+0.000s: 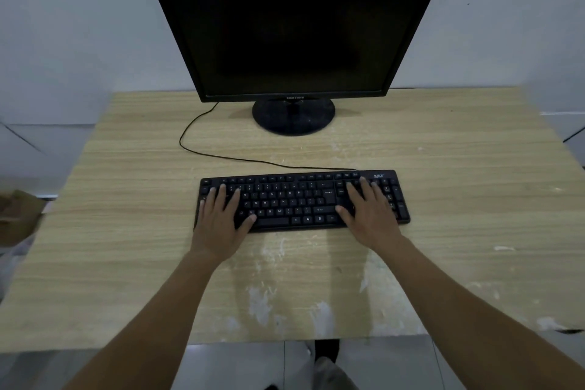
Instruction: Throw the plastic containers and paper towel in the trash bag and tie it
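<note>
Desk: a light wood-grain top. Its near edge crosses low in the view, with grey floor tiles below it. The left and right edges slant outward toward the person.
Back edge: meets a pale wall. The black monitor stands there on a round base, its screen dark.
Room to move: wood shows broadly on both sides of the keyboard, and between it and the near edge, where whitish scuffs mark the surface.
Cable: a thin black cable loops from behind the monitor across the desk to the keyboard's back edge.
Left hand: palm down on the keyboard's left end, fingers straight and spread over the keys, pinching nothing.
Right hand: palm down on the keyboard's right end, fingers straight and slightly spread, pinching nothing.
Left margin: a blurred brown shape lies just off the desk's left edge; I cannot tell what it is.
Plastic containers, paper towel, trash bag: I cannot tell where they lie, and neither hand touches them.
</note>
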